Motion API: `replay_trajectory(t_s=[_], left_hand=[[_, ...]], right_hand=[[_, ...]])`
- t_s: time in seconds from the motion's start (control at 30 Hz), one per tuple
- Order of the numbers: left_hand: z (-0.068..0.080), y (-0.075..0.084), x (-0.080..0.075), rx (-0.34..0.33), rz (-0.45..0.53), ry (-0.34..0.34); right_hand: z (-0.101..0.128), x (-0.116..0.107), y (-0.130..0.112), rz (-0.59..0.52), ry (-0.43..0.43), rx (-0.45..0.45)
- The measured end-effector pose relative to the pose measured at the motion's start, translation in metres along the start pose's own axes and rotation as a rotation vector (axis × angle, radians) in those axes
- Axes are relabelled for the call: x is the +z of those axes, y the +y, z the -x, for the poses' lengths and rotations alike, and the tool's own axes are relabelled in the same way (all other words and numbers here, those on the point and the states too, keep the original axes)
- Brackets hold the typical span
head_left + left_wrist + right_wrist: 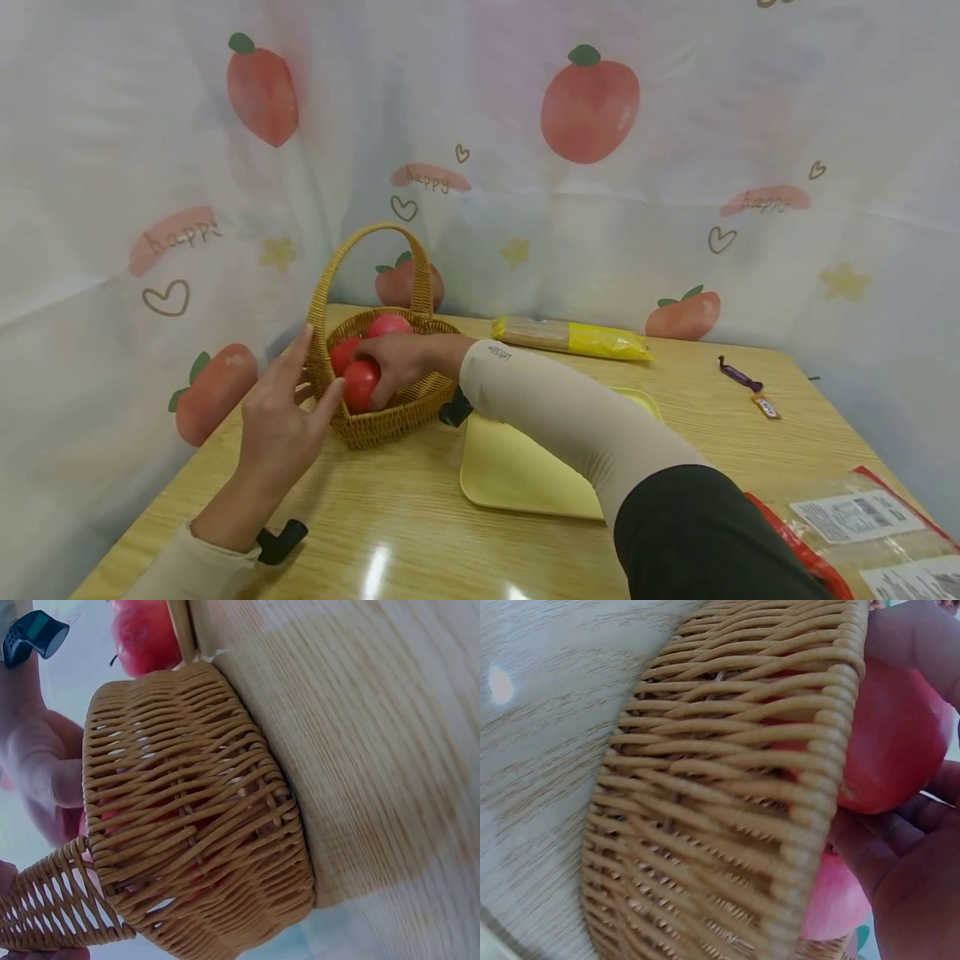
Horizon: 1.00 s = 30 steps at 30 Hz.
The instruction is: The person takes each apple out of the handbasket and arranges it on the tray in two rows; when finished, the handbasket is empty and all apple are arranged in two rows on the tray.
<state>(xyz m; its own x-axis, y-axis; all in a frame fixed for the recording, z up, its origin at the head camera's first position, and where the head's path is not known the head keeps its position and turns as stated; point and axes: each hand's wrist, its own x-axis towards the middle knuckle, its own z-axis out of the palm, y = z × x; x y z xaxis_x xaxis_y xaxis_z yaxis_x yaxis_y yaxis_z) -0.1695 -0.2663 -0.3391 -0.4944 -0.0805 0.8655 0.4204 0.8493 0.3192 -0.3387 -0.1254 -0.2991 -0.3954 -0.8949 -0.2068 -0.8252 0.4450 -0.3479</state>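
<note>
Pinching | right grip: one red fruit | left grip: one basket handle | fruits: perhaps three

Indoor booth: fruit-print curtain behind wood-grain table.

The basket is rough wicker (faintly glossy).

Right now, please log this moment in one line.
right hand: grips red fruit in basket | left hand: holds basket handle | tray: beside basket
</note>
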Motion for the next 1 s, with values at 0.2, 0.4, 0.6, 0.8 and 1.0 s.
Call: replay_trajectory(t_s=[0.2,0.4,0.6,0.8,1.0], left_hand=[[-0.002,-0.001,0.001,0.001,0.002,0.0],[0.001,0.001,0.0,-0.01,-0.002,-0.01],[0.001,0.002,-0.003,-0.018,0.009,-0.016],[0.001,0.003,-0.004,-0.018,0.012,-0.025],[0.001,0.003,-0.003,-0.006,0.015,-0.016]], right_hand=[[0.009,-0.002,0.006,-0.026,0.046,0.01],[0.02,-0.004,0.008,-0.071,0.082,-0.036],[0.03,-0.006,0.011,-0.102,0.14,-0.038],[0.038,-0.006,0.013,-0.151,0.162,-0.001],[0.046,-0.005,0.018,-0.203,0.214,-0.006]])
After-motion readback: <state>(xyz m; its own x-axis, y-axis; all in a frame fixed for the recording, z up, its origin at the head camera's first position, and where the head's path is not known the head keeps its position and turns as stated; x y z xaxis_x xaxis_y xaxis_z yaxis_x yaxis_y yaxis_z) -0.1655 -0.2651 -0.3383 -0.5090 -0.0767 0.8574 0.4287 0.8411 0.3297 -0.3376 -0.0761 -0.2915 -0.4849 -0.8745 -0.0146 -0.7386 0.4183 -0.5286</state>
